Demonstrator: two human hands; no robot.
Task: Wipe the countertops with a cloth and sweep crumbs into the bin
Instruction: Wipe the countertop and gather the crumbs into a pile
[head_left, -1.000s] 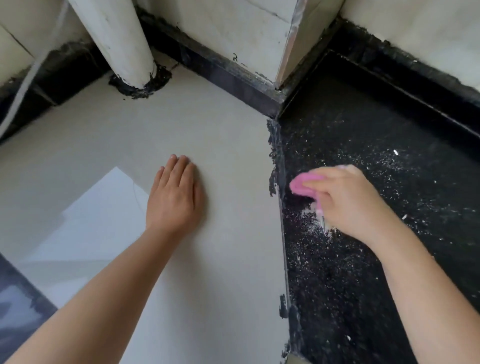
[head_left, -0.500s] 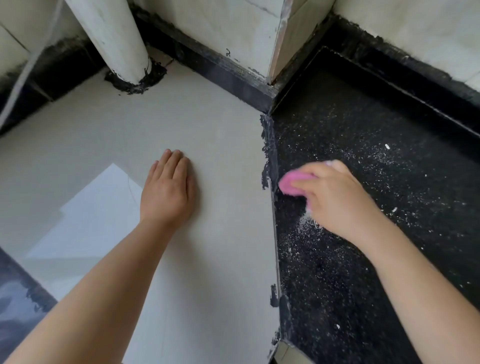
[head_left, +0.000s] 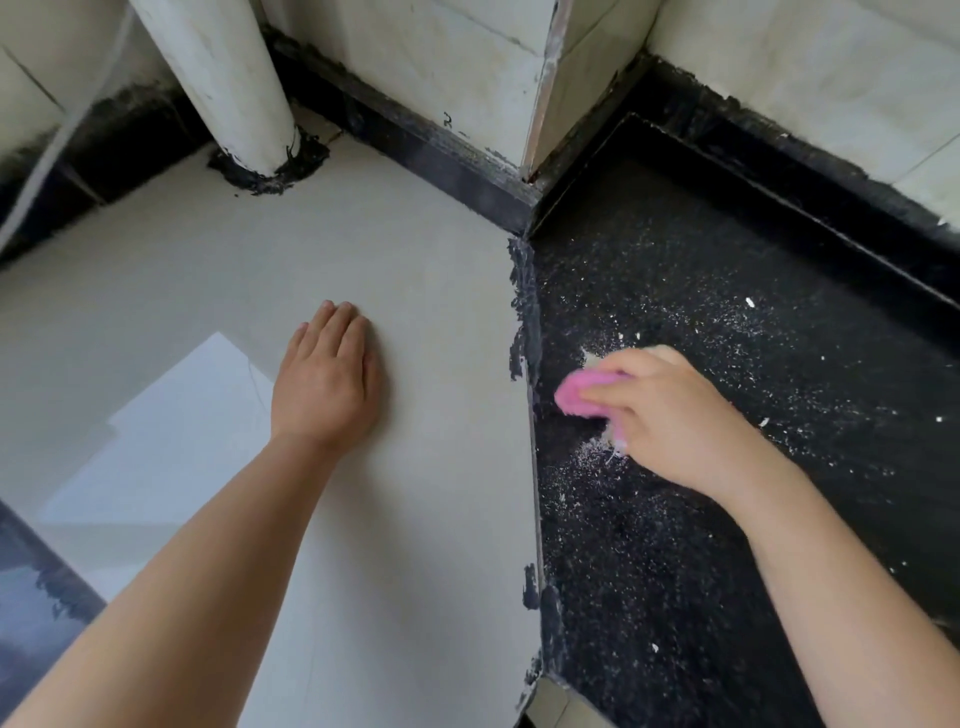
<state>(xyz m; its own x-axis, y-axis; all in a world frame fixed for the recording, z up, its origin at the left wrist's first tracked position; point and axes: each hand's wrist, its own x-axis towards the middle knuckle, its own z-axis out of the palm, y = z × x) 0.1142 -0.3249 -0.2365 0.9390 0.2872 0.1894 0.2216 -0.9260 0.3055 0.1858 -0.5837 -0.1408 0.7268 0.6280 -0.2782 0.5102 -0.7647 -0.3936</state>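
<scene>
The right hand curls its fingers round a pink cloth and presses it onto the black speckled countertop, just beside the seam with the pale countertop. White crumbs lie scattered over the black surface, thickest under and beside the cloth. The left hand lies flat, fingers straight and together, palm down on the pale countertop, holding nothing. At the back a white pipe rises from a ring of black sealant, beside a tiled wall corner. No brand, label or writing can be read anywhere.
</scene>
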